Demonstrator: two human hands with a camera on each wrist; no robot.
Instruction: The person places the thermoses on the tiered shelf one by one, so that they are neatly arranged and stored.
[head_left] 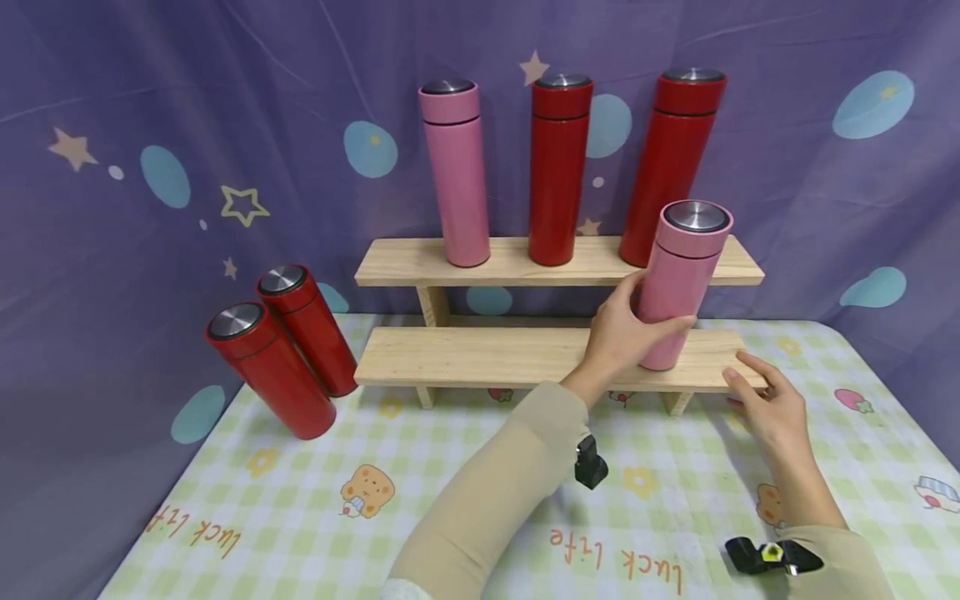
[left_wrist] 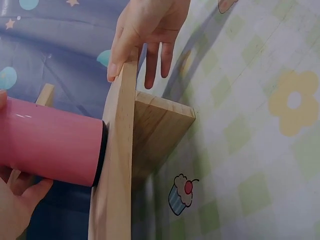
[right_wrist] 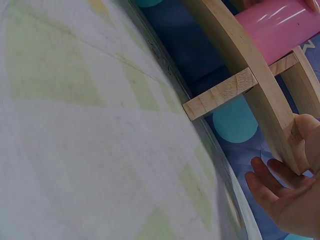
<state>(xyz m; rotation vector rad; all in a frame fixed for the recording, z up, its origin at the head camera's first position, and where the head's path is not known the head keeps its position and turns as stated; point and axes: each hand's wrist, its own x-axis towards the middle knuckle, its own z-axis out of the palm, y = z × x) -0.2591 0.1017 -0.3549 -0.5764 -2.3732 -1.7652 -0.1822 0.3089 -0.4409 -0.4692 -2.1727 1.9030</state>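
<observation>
My left hand (head_left: 618, 332) grips a pink thermos bottle (head_left: 681, 279) with a silver lid, fingers and thumb around its lower half. The bottle stands at the right part of the lower board of a two-tier wooden shelf (head_left: 472, 357); its dark base meets the board in the left wrist view. At that board's right end, my right hand (head_left: 776, 412) holds the edge. In the right wrist view its thumb lies on the board (right_wrist: 272, 117), with the other fingers (right_wrist: 265, 187) around the underside.
On the upper board stand another pink bottle (head_left: 459, 183) and two red bottles, one in the middle (head_left: 558, 179) and one at right (head_left: 671, 167). Two more red bottles (head_left: 281, 375) (head_left: 315, 333) stand left of the shelf on the checked tablecloth (head_left: 480, 467). Behind hangs a purple curtain (head_left: 262, 100).
</observation>
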